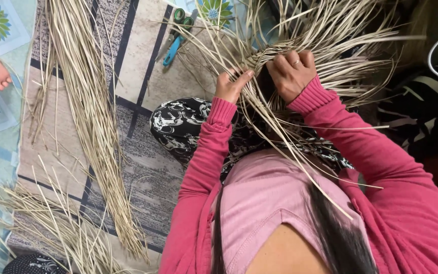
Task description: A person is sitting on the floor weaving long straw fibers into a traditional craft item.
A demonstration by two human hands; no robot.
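Your right hand point(291, 73) grips the woven straw point(269, 56) from above, your left hand point(231, 86) pinches strands beside it (loose ends fan outward over the mat point(143, 66)).

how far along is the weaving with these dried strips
Done: only a small plaited core shows under the hands, within the woven piece. In hand: the left hand and right hand both grip strips at that core. Left: long loose ends fan out unwoven, and a bundle of strips lies unused on the mat, scissors beside it.
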